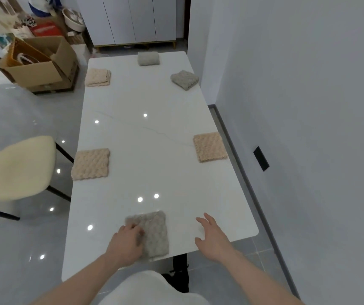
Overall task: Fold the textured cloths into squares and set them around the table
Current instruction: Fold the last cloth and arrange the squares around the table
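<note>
A grey textured cloth (154, 232), folded into a square, lies at the near edge of the white table (145, 133). My left hand (126, 245) rests on the cloth's left side, fingers curled onto it. My right hand (211, 236) hovers open to the right of the cloth, apart from it. Other folded cloths lie around the table: a beige one at the left edge (91, 164), a beige one at the right edge (209, 146), a pale one at the far left (97, 77), a grey one at the far right (185, 79) and a grey one at the far end (148, 58).
A cream chair (18, 168) stands left of the table. Open cardboard boxes (42, 62) sit on the floor beyond it. A white wall (308, 106) runs close along the table's right side. White cabinets (132, 20) stand at the far end.
</note>
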Motion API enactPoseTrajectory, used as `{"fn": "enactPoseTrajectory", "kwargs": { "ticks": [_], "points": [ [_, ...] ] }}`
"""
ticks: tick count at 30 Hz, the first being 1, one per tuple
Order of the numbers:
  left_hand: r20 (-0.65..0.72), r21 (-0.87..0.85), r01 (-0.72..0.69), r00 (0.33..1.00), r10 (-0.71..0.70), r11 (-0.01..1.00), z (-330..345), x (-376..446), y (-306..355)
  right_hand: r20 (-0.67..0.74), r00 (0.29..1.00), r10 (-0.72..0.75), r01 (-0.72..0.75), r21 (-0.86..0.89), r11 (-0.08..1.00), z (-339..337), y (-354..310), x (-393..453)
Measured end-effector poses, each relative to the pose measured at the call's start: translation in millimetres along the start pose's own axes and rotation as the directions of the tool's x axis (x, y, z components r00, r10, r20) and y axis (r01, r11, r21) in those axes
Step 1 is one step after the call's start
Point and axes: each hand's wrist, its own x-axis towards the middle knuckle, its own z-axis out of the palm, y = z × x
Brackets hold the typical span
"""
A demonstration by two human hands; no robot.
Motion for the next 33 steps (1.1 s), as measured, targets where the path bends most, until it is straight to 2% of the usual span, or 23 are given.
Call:
{"fn": "enactPoseTrajectory", "kwargs": {
  "ticks": [4, 8, 13, 16, 26, 33],
  "points": [
    [0.086, 0.074, -0.098, 0.992, 0.092, 0.992, 15, -24, -7, -0.043, 0.998, 0.035, -0.033, 0.047, 0.998, 27, -6, -35],
    [0.112, 0.051, -0.123, 0.987, 0.117, 0.991, 15, -45, 1, -0.073, 0.997, 0.037, -0.035, 0.033, 0.999, 59, -11, -62],
    [0.091, -0.032, -0.14, 0.986, 0.142, 0.99, 13, -89, -9, 0.0, 0.999, 0.038, -0.038, 0.027, 0.999, 108, -44, -80],
    [0.035, -0.08, -0.166, 0.985, 0.169, 0.983, 6, -110, -30, -0.01, 1.0, 0.007, -0.007, 0.023, 1.0, 128, -74, -81],
    [-0.152, -0.151, -0.199, 0.973, 0.176, 0.968, -61, -99, -177, -0.091, 0.996, 0.027, -0.022, 0.059, 0.998, 175, -191, -47],
    [-0.163, -0.083, -0.251, 0.958, 0.235, 0.964, -136, -61, -341, -0.147, 0.976, 0.16, -0.137, 0.151, 0.979, 225, -303, 16]
  ]
}}
